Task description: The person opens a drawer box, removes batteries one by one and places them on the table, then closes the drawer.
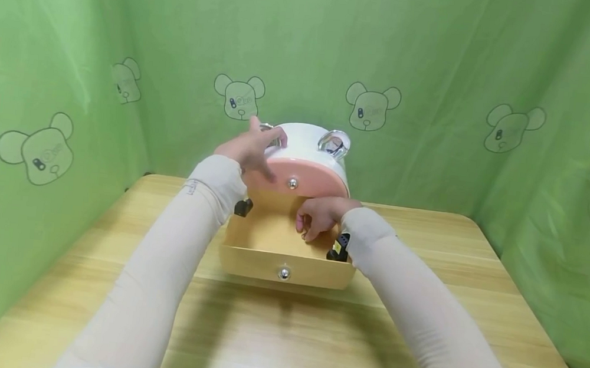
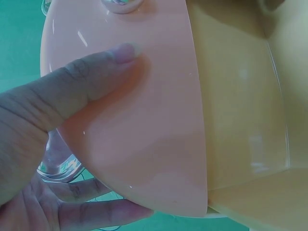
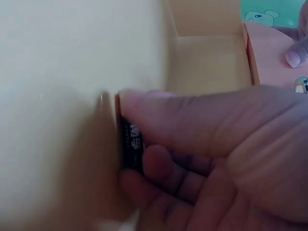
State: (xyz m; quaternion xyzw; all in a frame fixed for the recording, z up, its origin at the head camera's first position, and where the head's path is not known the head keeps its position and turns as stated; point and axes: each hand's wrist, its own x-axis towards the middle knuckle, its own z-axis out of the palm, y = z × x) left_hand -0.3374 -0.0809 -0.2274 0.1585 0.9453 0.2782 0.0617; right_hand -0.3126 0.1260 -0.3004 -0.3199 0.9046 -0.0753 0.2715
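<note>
A small white drawer box (image 1: 301, 140) with silver ears (image 1: 335, 144) stands on the table. Its upper drawer front (image 1: 319, 177) is pink with a round knob. My left hand (image 1: 250, 149) holds the box at its upper left, thumb (image 2: 91, 79) across the pink front and other fingers around the rounded edge. Below, the yellow drawer (image 1: 255, 262) is pulled out. Inside it, my right hand (image 1: 324, 215) pinches a black battery (image 3: 132, 144) with white lettering and a copper-coloured end, between thumb and fingers, close to the drawer's yellow surface.
A wooden table (image 1: 410, 313) lies under the box. Green curtains (image 1: 308, 43) printed with bear heads enclose the table at the back and both sides. Black wrist cameras (image 1: 339, 249) sit at the cuffs, near the drawer's sides.
</note>
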